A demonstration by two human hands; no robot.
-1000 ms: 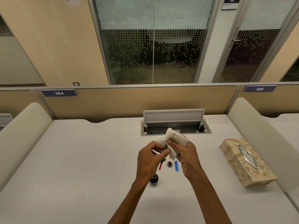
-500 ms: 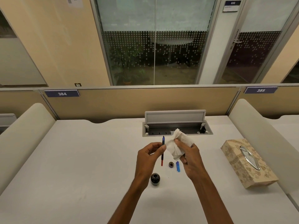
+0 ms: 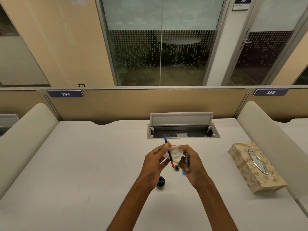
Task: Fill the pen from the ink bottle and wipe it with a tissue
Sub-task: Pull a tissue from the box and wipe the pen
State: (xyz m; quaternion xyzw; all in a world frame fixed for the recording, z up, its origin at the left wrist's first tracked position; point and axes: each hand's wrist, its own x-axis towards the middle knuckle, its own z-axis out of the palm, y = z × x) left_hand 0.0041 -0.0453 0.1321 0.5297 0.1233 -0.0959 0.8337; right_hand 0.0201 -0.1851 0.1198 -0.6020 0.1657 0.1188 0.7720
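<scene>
My left hand (image 3: 155,161) pinches a thin pen (image 3: 168,151) that stands almost upright, blue nib end up and red end down. A crumpled white tissue (image 3: 176,153) is bunched right behind the pen, between both hands. My right hand (image 3: 192,163) grips the tissue's right side and also holds a blue pen part (image 3: 187,160) along its fingers. A small dark ink bottle (image 3: 160,182) stands open on the desk below my left wrist. Its round cap (image 3: 176,168) lies under my hands, beside a blue piece (image 3: 183,172) half hidden by my right hand.
A patterned tissue box (image 3: 255,165) lies on the white desk (image 3: 83,164) to the right. An open grey cable hatch (image 3: 183,130) sits behind my hands. Padded dividers flank the desk on both sides, with a partition wall at the back.
My hands came together again: the tissue went from beside the pen to bunched behind it. A blue pen part now shows in my right hand.
</scene>
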